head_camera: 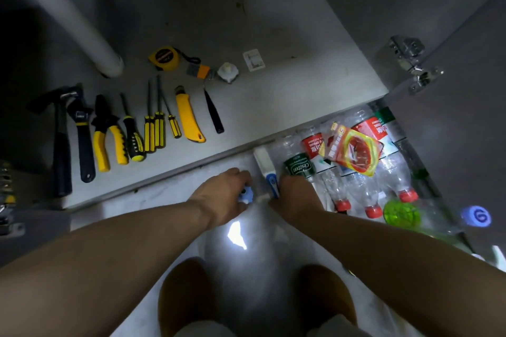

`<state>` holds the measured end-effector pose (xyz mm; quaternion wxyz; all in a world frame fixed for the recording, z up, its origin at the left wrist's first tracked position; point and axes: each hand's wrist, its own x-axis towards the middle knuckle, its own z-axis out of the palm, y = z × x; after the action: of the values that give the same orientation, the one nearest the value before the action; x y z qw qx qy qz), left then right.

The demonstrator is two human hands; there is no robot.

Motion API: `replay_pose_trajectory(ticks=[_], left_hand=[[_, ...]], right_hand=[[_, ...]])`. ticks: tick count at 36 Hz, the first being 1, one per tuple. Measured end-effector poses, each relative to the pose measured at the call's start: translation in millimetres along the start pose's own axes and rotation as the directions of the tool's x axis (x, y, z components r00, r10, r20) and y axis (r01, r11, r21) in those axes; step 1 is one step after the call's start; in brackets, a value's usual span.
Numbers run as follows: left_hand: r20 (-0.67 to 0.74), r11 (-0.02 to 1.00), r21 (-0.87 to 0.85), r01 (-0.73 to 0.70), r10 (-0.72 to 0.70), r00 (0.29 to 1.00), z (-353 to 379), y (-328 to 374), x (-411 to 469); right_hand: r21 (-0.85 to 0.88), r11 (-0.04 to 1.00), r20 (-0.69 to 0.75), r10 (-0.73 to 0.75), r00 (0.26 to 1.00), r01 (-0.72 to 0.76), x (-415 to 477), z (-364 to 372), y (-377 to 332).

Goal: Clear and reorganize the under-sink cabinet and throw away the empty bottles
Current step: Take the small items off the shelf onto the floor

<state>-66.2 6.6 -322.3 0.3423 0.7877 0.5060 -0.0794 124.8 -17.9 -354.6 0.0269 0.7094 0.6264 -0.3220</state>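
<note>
**Empty bottles (367,172) are heaped just right of the right hand (295,194).**
A small blue-and-white piece (245,195) is held under the curled left hand (224,191); the right hand's grip cannot be told. Bottles are best lifted singly by the neck, so the heap is not scattered.

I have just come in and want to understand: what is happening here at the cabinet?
A person crouches at the open cabinet. The left hand grips a small blue and white object; the right hand rests by a white and blue tube, its grip hidden. Tools lie in a row on its floor; empty bottles are piled on the right.
</note>
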Motion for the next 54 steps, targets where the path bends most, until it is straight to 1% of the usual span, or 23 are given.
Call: replay_pose_trajectory(ticks=[3, 5, 8, 10, 11, 13, 16, 19, 20, 22, 24, 25, 27, 28, 29, 31, 32, 34, 37, 41, 44, 50, 54], left_hand=[[-0.017, 0.993, -0.114, 0.033, -0.035, 0.999, -2, -2, 4], [-0.006, 0.988, -0.151, 0.038, -0.039, 0.999, -5, -1, 6], [-0.021, 0.982, -0.189, 0.016, -0.02, 1.0, -9, 1, 9], [-0.021, 0.97, -0.243, 0.004, -0.01, 1.0, -11, 2, 11], [-0.018, 0.963, -0.269, 0.005, -0.01, 1.0, -12, 3, 12], [-0.011, 0.945, -0.327, 0.009, -0.013, 1.0, -16, 7, 14], [-0.002, 0.912, -0.409, 0.033, -0.037, 0.999, -27, 16, 16], [0.0, 0.933, -0.359, 0.001, -0.001, 1.0, -43, 22, 21], [-0.02, 0.945, -0.328, -0.007, 0.001, 1.0, -50, 23, 24], [-0.156, 0.97, -0.231, -0.08, 0.044, 0.987, -65, 21, 32], [-0.348, 0.981, -0.111, -0.158, 0.11, 0.931, -82, 14, 44], [-0.437, 0.983, -0.079, -0.166, 0.116, 0.892, -90, 10, 52], [-0.552, 0.993, -0.046, -0.112, 0.068, 0.831, -107, -1, 72], [-0.558, 0.998, -0.027, -0.056, 0.031, 0.83, -114, -7, 84], [-0.522, 1.0, -0.005, 0.008, -0.009, 0.853, -122, -12, 94], [-0.402, 0.993, 0.066, 0.095, -0.061, 0.914, -133, -21, 113], [-0.353, 0.989, 0.099, 0.11, -0.069, 0.933, -137, -26, 121], [-0.318, 0.989, 0.104, 0.106, -0.068, 0.946, -142, -31, 132], [-0.373, 0.991, 0.115, 0.07, -0.022, 0.928, -146, -31, 141], [-0.368, 0.988, 0.134, 0.075, -0.02, 0.93, -147, -30, 137], [-0.38, 0.995, 0.103, 0.007, 0.033, 0.924, -143, -20, 115], [-0.5, 0.973, -0.052, -0.226, 0.171, 0.849, -115, 3, 36], [-0.46, 0.937, -0.14, -0.32, 0.225, 0.859, -58, 11, -15]], right_hand=[[0.003, 1.0, -0.056, -0.007, 0.998, 0.008, 3, 1, -4], [0.036, 0.998, -0.095, -0.05, 0.994, 0.054, 1, 1, -6], [0.208, 0.956, -0.068, -0.199, 0.978, 0.209, -7, 4, -8], [0.35, 0.903, -0.005, -0.265, 0.964, 0.25, -13, 6, -10], [0.414, 0.876, 0.003, -0.275, 0.962, 0.249, -15, 7, -11], [0.514, 0.82, -0.056, -0.259, 0.964, 0.25, -16, 7, -12], [0.536, 0.788, -0.208, -0.225, 0.952, 0.303, -14, 5, -10], [0.558, 0.777, -0.238, -0.187, 0.953, 0.291, -9, 2, -10], [0.556, 0.785, -0.227, -0.172, 0.959, 0.273, -6, 2, -11], [0.509, 0.827, -0.214, -0.147, 0.966, 0.239, -2, 3, -10], [0.446, 0.867, -0.195, -0.149, 0.969, 0.224, 0, 6, -8], [0.421, 0.88, -0.168, -0.163, 0.972, 0.22, 0, 8, -7], [0.376, 0.903, -0.091, -0.187, 0.978, 0.208, 0, 12, -5], [0.347, 0.914, -0.065, -0.2, 0.978, 0.21, 1, 14, -3], [0.313, 0.924, -0.053, -0.215, 0.975, 0.22, 1, 16, -2], [0.251, 0.934, -0.048, -0.249, 0.967, 0.253, 4, 20, -2], [0.223, 0.938, -0.04, -0.265, 0.963, 0.267, 6, 21, -2], [0.173, 0.945, -0.011, -0.28, 0.96, 0.278, 12, 21, -6], [0.123, 0.952, 0.009, -0.285, 0.958, 0.282, 27, 19, -15], [0.114, 0.971, 0.004, -0.212, 0.977, 0.21, 49, 15, -27], [0.147, 0.978, -0.04, -0.145, 0.989, 0.15, 61, 17, -37], [0.15, 0.984, -0.09, -0.08, 0.993, 0.093, 58, 24, -47], [0.149, 0.983, -0.087, -0.091, 0.992, 0.104, 45, 24, -46]])
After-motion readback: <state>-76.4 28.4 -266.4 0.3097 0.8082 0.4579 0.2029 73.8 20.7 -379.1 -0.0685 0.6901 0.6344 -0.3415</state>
